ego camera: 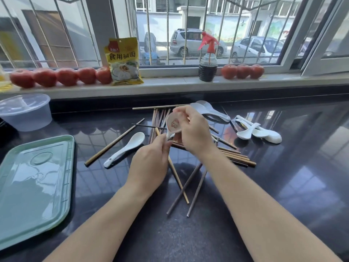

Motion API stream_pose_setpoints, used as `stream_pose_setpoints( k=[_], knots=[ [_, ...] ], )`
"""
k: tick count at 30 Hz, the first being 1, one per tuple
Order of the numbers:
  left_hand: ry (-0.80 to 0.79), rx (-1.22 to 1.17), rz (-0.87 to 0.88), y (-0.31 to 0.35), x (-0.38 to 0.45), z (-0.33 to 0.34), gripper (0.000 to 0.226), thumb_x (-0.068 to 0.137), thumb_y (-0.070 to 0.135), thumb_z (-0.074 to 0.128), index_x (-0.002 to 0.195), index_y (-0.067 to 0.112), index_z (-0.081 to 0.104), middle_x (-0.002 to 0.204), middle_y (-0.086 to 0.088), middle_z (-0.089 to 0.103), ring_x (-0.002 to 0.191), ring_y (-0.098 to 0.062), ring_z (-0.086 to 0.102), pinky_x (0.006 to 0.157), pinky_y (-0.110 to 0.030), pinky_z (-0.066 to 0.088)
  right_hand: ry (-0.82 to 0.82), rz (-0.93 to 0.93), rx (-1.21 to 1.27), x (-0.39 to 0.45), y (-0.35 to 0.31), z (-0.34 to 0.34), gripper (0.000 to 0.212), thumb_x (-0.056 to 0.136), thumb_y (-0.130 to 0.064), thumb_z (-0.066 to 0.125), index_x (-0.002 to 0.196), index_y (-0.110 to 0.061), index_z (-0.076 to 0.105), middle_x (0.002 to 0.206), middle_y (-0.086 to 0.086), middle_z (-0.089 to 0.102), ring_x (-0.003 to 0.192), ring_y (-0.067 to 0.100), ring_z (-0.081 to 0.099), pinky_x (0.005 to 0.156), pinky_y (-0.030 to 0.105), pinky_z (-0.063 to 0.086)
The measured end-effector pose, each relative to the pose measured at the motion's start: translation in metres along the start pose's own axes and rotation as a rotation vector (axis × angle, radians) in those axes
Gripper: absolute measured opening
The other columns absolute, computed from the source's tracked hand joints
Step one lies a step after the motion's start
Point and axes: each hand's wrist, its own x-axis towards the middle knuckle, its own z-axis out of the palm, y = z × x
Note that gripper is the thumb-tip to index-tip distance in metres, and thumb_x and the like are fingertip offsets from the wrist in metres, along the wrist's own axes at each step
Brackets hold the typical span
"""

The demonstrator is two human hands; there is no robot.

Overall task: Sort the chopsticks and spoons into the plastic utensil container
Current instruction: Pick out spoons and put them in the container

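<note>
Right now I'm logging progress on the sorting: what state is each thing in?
Printed spoon: lifted, held by both hands.
Left hand: pinching its handle.
Right hand: gripping its bowl.
Chopsticks: scattered, unsorted.
White spoons: lying loose.
Green tray: bare.
Clear tub: lidded.

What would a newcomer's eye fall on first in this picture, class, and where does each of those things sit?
First, the two hands at the centre: the left hand and right hand hold up a white spoon with a red mark in its bowl, above a scattered heap of chopsticks on the dark counter. Next, the tomatoes lined along the windowsill, and the green tray at the left.
</note>
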Motion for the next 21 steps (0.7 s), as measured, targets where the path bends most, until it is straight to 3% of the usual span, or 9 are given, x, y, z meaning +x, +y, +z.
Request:
stream_pose_setpoints(
  k=[2,5,7,9,11,15,21],
  knots=[
    [0.079,-0.006,-0.002,-0.002,0.0,0.001,0.03,0.109,0.034,0.037,0.106,0.014,0.059,0.063,0.002,0.055,0.064,-0.033,0.056,0.061,-0.047,0.047,0.03,0.095,-0.073,0.019,0.011,-0.034,0.025,0.106,-0.032,0.044,0.12,-0.021,0.062,0.106,0.004,0.071,0.096,0.022,0.068,0.084,0.035,0.051],
    [0.178,-0.009,0.022,0.002,-0.003,-0.001,0.03,0.108,0.033,0.037,0.099,0.013,0.058,0.06,0.002,0.055,0.058,-0.032,0.055,0.054,-0.043,0.042,0.318,0.332,-0.78,0.032,0.056,-0.119,0.036,0.098,-0.023,0.051,0.132,-0.015,0.058,0.128,0.018,0.061,0.119,0.041,0.051,0.097,0.043,0.042],
    [0.18,0.036,0.04,0.005,-0.003,0.0,0.027,0.108,0.031,0.04,0.098,0.013,0.059,0.062,-0.003,0.06,0.06,-0.035,0.057,0.053,-0.043,0.043,0.262,0.694,-0.985,0.024,0.084,-0.16,0.044,0.093,-0.023,0.056,0.136,-0.014,0.054,0.138,0.02,0.052,0.128,0.044,0.043,0.105,0.046,0.038],
    [0.156,0.057,0.036,0.005,-0.003,0.001,0.025,0.108,0.03,0.042,0.097,0.014,0.057,0.063,-0.003,0.061,0.06,-0.036,0.056,0.054,-0.045,0.045,0.123,0.931,-0.929,0.017,0.104,-0.172,0.05,0.089,-0.019,0.055,0.138,-0.013,0.05,0.142,0.018,0.049,0.133,0.042,0.037,0.108,0.047,0.036],
    [0.135,0.037,0.014,0.005,-0.004,0.001,0.026,0.108,0.032,0.04,0.096,0.016,0.057,0.06,0.001,0.056,0.058,-0.032,0.054,0.054,-0.046,0.046,0.101,0.959,-0.884,0.015,0.114,-0.173,0.051,0.087,-0.014,0.053,0.139,-0.015,0.049,0.143,0.015,0.049,0.135,0.041,0.035,0.108,0.047,0.035],
    [0.119,-0.021,-0.017,0.002,-0.005,-0.001,0.03,0.108,0.034,0.038,0.095,0.017,0.059,0.055,0.005,0.049,0.052,-0.022,0.05,0.052,-0.045,0.045,0.222,0.883,-0.877,0.013,0.12,-0.175,0.056,0.088,-0.013,0.057,0.143,-0.018,0.048,0.146,0.011,0.046,0.134,0.038,0.035,0.106,0.045,0.037],
    [0.098,-0.092,-0.073,-0.002,-0.001,0.0,0.03,0.109,0.035,0.038,0.094,0.019,0.059,0.059,0.005,0.051,0.055,-0.019,0.05,0.053,-0.043,0.043,0.428,0.673,-0.735,0.013,0.126,-0.173,0.052,0.088,-0.004,0.061,0.138,-0.009,0.052,0.141,0.017,0.043,0.122,0.042,0.051,0.103,0.041,0.042]
  ],
)
